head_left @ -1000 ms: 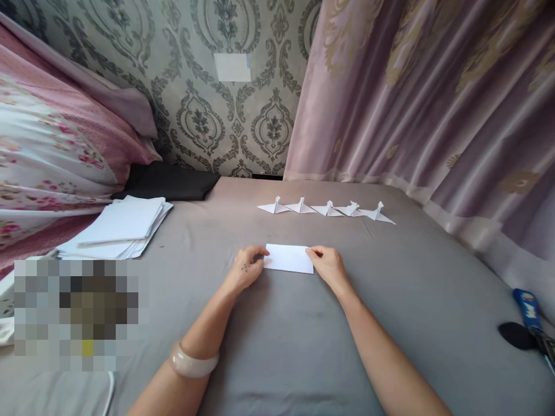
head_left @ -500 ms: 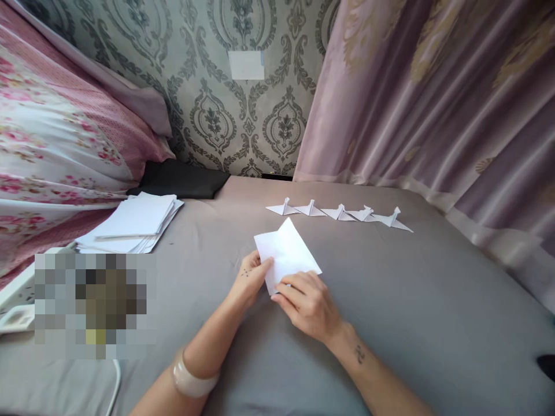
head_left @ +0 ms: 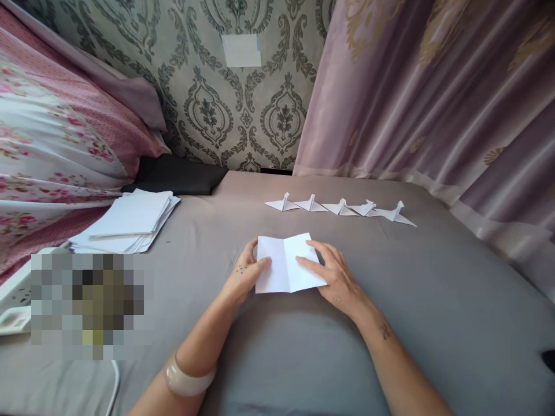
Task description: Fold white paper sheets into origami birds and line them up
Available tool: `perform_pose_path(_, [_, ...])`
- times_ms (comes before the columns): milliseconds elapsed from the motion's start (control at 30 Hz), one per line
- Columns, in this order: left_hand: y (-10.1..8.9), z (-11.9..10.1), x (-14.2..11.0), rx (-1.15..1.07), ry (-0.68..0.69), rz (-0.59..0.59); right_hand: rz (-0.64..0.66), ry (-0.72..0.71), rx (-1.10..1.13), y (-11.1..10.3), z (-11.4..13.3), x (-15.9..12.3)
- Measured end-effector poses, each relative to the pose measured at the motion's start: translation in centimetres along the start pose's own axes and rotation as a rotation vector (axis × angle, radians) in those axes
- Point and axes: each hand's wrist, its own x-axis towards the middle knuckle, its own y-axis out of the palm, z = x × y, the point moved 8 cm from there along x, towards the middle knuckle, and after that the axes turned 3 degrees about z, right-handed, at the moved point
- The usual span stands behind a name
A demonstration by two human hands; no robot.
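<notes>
A square of white paper (head_left: pixel 288 271) with a crease down its middle is spread between my hands, above the grey sheet. My left hand (head_left: pixel 247 271) grips its left edge, thumb on the front and fingers behind. At the right edge, my right hand (head_left: pixel 336 274) holds the paper with the thumb and a finger over its face; the other fingers are partly hidden. Beyond the paper, several folded white paper birds (head_left: pixel 342 207) stand in a row, their wings touching or overlapping.
A stack of white paper (head_left: pixel 130 216) lies at the left, with a dark folded cloth or bag (head_left: pixel 182 175) behind it. A white power strip (head_left: pixel 17 289) and a cable (head_left: pixel 115 384) are at the near left, beside a blurred-out patch. Curtains (head_left: pixel 390 104) hang along the right.
The paper was tilted with one corner up and my right hand at its lower edge. Now it is level and opened along the crease, with my right hand at its right side.
</notes>
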Motion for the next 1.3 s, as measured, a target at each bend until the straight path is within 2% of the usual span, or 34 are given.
perform_pose_path(100, [-1.1, 0.1, 0.2, 0.167, 0.003, -0.008, 0.106, -0.053, 0.083, 1.3, 0.6, 0.0])
perform_pose_path(167, [-2.3, -0.9, 0.2, 0.404, 0.105, -0.043, 0.175, -0.030, 0.132, 1.9, 0.6, -0.1])
perform_pose_path(200, [-2.7, -1.8, 0.0, 0.544, 0.211, -0.045, 0.196, -0.009, 0.155, 2.1, 0.5, -0.1])
perform_pose_path(233, [-2.5, -2.7, -0.4, 0.686, 0.338, -0.007, 0.208, 0.016, 0.180, 2.2, 0.3, -0.2])
perform_pose_path(267, [-2.0, -3.1, -0.8, 0.792, 0.437, 0.091, 0.216, 0.041, 0.205, 2.2, 0.2, -0.2])
perform_pose_path(333, [-1.0, -2.7, -1.6, 0.925, 0.511, 0.302, 0.227, 0.085, 0.261, 2.3, -0.1, -0.2])
perform_pose_path(433, [-0.5, -1.4, -2.1, 1.021, 0.455, 0.469, 0.240, 0.167, 0.354, 2.4, -0.7, -0.2])
perform_pose_path(533, [-0.4, -0.8, -2.0, 1.022, 0.419, 0.494, 0.225, 0.278, 0.431, 2.4, -1.3, -0.2])
perform_pose_path(600, [-0.3, -1.2, -1.8, 0.990, 0.438, 0.438, 0.196, 0.397, 0.461, 2.5, -1.9, -0.3])
perform_pose_path(700, [-0.8, -1.9, -0.8, 0.964, 0.422, 0.226, 0.125, 0.576, 0.446, 2.8, -3.1, -0.5])
perform_pose_path(767, [-1.0, -1.9, -0.1, 0.975, 0.401, 0.083, 0.079, 0.621, 0.404, 3.1, -3.5, -0.3])
perform_pose_path(900, [-1.0, -1.3, 0.5, 1.029, 0.438, -0.075, -0.020, 0.658, 0.293, 3.7, -4.4, 0.1])
perform_pose_path(1033, [-1.5, -0.6, 0.7, 1.037, 0.403, -0.148, -0.064, 0.668, 0.243, 4.0, -4.9, 0.0])
perform_pose_path(1300, [-1.7, -0.7, 0.5, 1.021, 0.375, -0.184, -0.080, 0.651, 0.255, 3.9, -4.8, 0.1])
